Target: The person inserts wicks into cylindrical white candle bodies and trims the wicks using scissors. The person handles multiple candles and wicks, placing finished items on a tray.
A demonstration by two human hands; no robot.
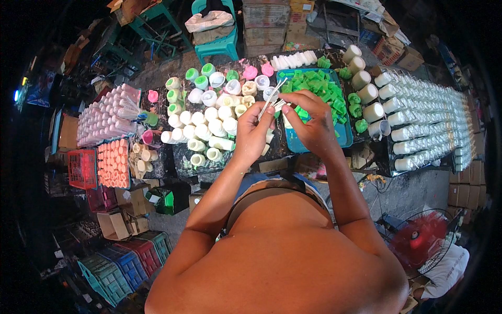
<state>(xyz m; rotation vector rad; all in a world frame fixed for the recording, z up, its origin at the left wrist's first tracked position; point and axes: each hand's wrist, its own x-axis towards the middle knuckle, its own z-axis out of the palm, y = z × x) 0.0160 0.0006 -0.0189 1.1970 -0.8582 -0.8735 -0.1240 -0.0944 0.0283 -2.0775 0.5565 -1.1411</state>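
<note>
In front of my body, my left hand pinches a few thin white candle wicks between thumb and fingers; they slant up past its fingertips. My right hand has thumb and forefinger closed round short wick ends just right of the left fingertips. Below and beyond the hands stands a blue tray heaped with green wax pieces. To the left, white candles and cups crowd the dark table, some with green or pink inside.
Rows of white candles with wicks fill the right side. Pinkish candles and an orange batch stand at left. A teal chair is across the table. Lower right is a fan; plastic crates sit lower left.
</note>
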